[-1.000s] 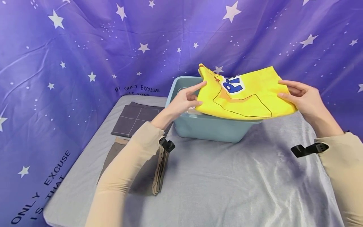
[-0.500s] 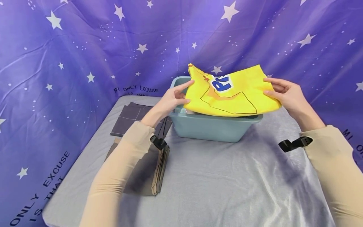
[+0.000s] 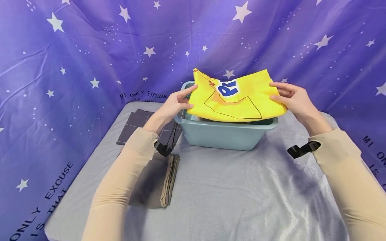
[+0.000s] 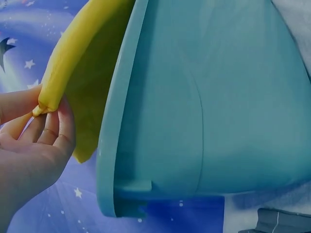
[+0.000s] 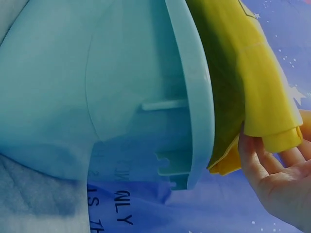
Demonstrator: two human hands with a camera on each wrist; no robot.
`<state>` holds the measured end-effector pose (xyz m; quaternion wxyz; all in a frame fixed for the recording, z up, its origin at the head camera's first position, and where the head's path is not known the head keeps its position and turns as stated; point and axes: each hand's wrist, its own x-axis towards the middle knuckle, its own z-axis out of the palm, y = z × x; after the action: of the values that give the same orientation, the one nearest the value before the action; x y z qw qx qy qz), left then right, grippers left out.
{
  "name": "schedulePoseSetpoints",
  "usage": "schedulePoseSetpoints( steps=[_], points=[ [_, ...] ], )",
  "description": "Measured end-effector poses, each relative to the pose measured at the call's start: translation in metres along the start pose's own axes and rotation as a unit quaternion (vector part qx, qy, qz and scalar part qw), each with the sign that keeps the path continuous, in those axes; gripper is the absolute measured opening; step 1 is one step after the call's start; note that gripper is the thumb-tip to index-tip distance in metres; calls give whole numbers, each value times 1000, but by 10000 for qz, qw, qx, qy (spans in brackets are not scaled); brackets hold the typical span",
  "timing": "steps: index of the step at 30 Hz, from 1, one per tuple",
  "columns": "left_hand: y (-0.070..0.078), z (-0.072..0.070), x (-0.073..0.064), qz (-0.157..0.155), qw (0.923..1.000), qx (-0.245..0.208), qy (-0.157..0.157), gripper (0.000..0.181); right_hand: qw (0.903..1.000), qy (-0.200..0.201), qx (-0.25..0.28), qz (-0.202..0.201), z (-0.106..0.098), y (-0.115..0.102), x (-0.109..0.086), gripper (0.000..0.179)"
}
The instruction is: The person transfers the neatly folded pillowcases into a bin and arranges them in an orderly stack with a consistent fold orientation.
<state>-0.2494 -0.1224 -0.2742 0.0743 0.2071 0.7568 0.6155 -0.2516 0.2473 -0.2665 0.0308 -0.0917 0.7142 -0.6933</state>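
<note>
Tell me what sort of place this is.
Likely a staged recording booth, not a real laundry room: a star-printed purple backdrop walls in a small table draped in grey cloth, with a blue plastic tub and folded cloths on it.

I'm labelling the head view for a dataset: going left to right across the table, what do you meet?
Dark checked cloth → left hand → yellow cloth, held over the blue bin → right hand.

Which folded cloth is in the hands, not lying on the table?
The yellow cloth, held over the blue bin by the left hand and right hand. The dark checked cloth and brown cloth lie on the table.
</note>
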Motion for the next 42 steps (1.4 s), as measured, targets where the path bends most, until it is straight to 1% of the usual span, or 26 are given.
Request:
schedulePoseSetpoints(
  steps=[5, 9, 17, 22, 29, 36, 39, 42],
  points=[
    [-5, -6, 1, -22, 10000, -81, -3, 62, 9998, -74, -37, 167, 3, 2, 4, 50],
    [-8, -8, 1, -85, 9999, -137, -2, 63, 9996, -78, -155, 209, 5, 4, 5, 53],
    [-14, -13, 2, -334, 9994, -79, 101, 63, 9980, -95, -555, 297, 8, 6, 7, 55],
    [-15, -15, 2, -365, 9992, -47, 126, 63, 9972, -99, -678, 314, 10, 7, 8, 55],
    [-16, -15, 3, -433, 9990, 28, 114, 63, 9969, -90, -737, 252, 11, 11, 10, 51],
    [-17, -16, 6, -521, 9984, 150, 153, 63, 9952, -87, -939, 259, 12, 12, 11, 51],
    [-14, -16, 6, -557, 9983, 147, 129, 63, 9951, -102, -949, 277, 11, 12, 11, 52],
    [-6, -14, 3, -589, 9980, 181, 116, 63, 9948, -108, -962, 315, 11, 13, 11, 52]
  ],
)
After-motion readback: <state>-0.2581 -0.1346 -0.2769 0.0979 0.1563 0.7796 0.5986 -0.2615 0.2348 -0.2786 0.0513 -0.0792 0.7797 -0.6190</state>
